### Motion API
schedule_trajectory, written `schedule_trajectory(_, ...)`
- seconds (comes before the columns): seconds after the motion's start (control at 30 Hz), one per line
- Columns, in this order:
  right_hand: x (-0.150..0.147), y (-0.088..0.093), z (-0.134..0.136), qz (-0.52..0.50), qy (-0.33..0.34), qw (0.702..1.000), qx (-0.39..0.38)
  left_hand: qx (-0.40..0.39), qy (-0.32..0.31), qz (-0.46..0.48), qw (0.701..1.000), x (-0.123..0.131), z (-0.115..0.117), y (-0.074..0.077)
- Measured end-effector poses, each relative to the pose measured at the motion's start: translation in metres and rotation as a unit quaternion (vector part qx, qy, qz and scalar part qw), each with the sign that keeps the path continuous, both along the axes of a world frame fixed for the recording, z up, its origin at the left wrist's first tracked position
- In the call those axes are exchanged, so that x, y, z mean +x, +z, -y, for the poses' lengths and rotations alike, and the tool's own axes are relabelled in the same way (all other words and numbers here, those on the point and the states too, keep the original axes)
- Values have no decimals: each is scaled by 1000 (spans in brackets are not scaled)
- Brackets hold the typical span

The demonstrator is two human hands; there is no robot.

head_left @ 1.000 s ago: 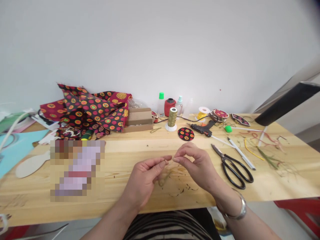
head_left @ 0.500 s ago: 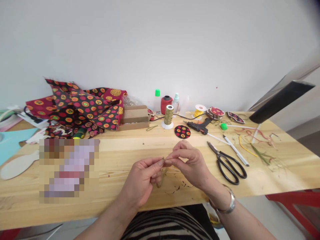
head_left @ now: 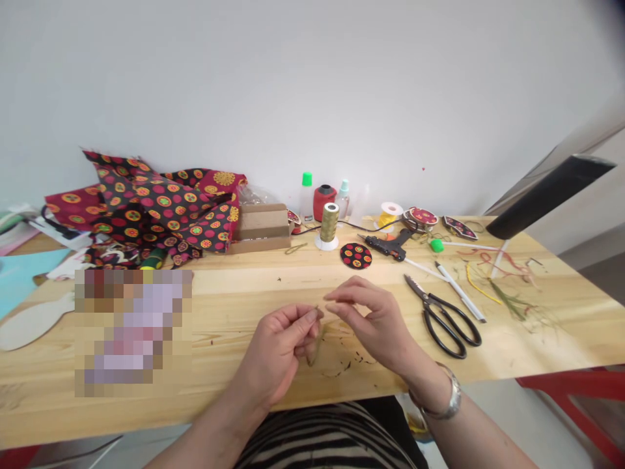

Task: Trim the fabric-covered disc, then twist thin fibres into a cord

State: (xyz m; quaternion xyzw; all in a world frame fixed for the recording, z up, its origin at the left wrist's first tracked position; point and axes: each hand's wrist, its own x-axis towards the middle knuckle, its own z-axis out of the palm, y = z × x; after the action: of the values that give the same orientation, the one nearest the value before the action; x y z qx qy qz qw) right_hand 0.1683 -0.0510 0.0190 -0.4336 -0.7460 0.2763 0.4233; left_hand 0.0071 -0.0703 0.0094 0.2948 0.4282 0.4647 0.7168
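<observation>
My left hand [head_left: 279, 344] is closed in a pinch on a thin olive-gold thread [head_left: 315, 344] that hangs from its fingertips toward the wooden table [head_left: 234, 293]. My right hand [head_left: 375, 319] hovers just to the right of it, thumb and forefinger drawn together near the thread's upper end; I cannot make out whether they hold it. A metal watch sits on my right wrist. Both hands are above the table's near edge, over some scattered thread scraps.
Black scissors [head_left: 444, 316] lie right of my right hand. Behind are a patterned fabric disc [head_left: 356, 255], a gold thread spool [head_left: 329, 226], a glue gun [head_left: 388, 247], bottles, white pens and loose cords. Patterned fabric [head_left: 161, 205] is piled at back left beside a cardboard box [head_left: 261, 227].
My hands came together, fingertips touching half a second ago, and my right fingers have now drawn slightly apart from the left. The view shifted a little.
</observation>
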Motion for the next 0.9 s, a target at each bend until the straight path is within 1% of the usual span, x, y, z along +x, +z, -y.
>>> schedule_trajectory(0.03, 4, 1, 1, 32, 0, 999, -24, -1, 5, -3, 1000, 0, 0, 0)
schedule_trajectory(0.07, 9, 3, 3, 86, -4, 995, -43, -3, 10, -7, 1000, -1, 0, 1)
schedule_trajectory(0.13, 20, 6, 6, 231, -20, 972, -46, -7, 23, -12, 1000, -1, -1, 1)
schedule_trajectory(0.2, 30, 8, 8, 341, -54, 939, -4, -12, 32, -14, 999, -2, -1, 1)
schedule_trajectory(0.23, 33, 9, 8, 361, -75, 929, 28, -14, 34, -14, 999, -2, -1, 1)
schedule_trajectory(0.27, 35, 11, 8, 359, -98, 926, 65, -16, 35, -14, 999, -2, -2, 1)
schedule_trajectory(0.37, 36, 17, 5, 292, -163, 928, 163, -20, 38, -15, 999, -2, -3, 0)
schedule_trajectory(0.4, 35, 19, 5, 270, -178, 929, 179, -20, 40, -15, 999, -2, -3, 0)
schedule_trajectory(0.47, 33, 23, 4, 239, -187, 935, 181, -16, 40, -13, 999, -2, -4, -1)
schedule_trajectory(0.53, 31, 25, 4, 193, -160, 956, 152, -12, 37, -10, 999, -2, -4, -1)
schedule_trajectory(0.6, 30, 25, 5, 117, -135, 977, 115, -9, 36, -7, 999, -2, -4, -1)
schedule_trajectory(0.67, 28, 24, 6, 34, -137, 987, 79, -10, 36, -6, 999, -1, -4, -1)
schedule_trajectory(0.73, 25, 23, 7, -50, -141, 988, 40, -13, 36, -7, 999, -1, -4, -1)
schedule_trajectory(0.77, 24, 23, 7, -92, -133, 987, 15, -14, 37, -7, 999, -1, -4, -1)
schedule_trajectory(0.83, 22, 23, 8, -171, -106, 979, -38, -15, 39, -7, 999, -1, -4, 0)
schedule_trajectory(0.9, 22, 24, 8, -219, -93, 969, -65, -14, 38, -6, 999, -1, -3, 0)
